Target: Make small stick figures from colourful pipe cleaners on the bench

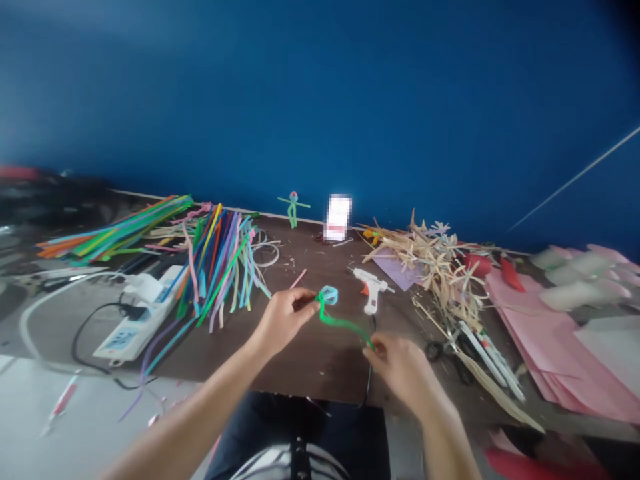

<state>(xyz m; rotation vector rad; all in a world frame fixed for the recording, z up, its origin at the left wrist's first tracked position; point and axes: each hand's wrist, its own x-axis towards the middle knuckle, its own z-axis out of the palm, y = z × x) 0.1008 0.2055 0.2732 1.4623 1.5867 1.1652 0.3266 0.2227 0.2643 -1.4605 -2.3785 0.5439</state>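
Observation:
My left hand [283,319] pinches one end of a green pipe cleaner [343,323], right where a small light-blue loop [329,294] is twisted onto it. My right hand [400,367] grips the other, lower end of the green pipe cleaner. The piece stretches between both hands just above the dark brown table [310,360]. A white glue gun [371,288] lies on the table just beyond the hands.
A heap of coloured pipe cleaners [215,263] and a white power strip [137,320] lie to the left. A small green figure [293,208] stands by the blue wall. Dry straw [435,260], scissors [445,350] and pink paper sheets [545,340] lie to the right.

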